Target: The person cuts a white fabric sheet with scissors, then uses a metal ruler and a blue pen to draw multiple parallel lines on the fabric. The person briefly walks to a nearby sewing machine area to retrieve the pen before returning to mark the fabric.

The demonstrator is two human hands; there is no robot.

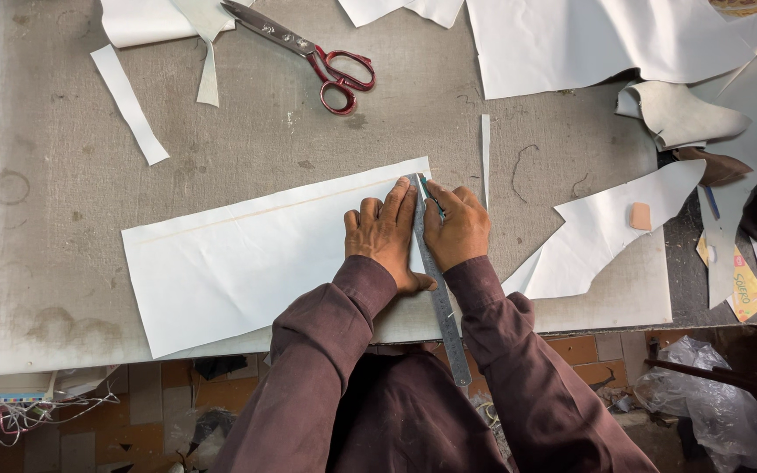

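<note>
A long white sheet [238, 263] lies flat on the grey work table [247, 140], with a faint line along its upper edge. A steel ruler [442, 307] lies across the sheet's right end and runs past the table's front edge. My left hand [387, 238] presses flat on the ruler and the sheet. Just right of the ruler, my right hand [457, 229] holds a thin teal-tipped tool [432, 198] against the ruler's far end. What kind of tool it is cannot be told.
Red-handled scissors [321, 60] lie at the back. White offcuts: a strip [130, 103] at left, a thin sliver [485, 158], a curved piece [606, 229] with a small peach block [640, 216] on it. More white sheets [589, 39] and scraps at back right.
</note>
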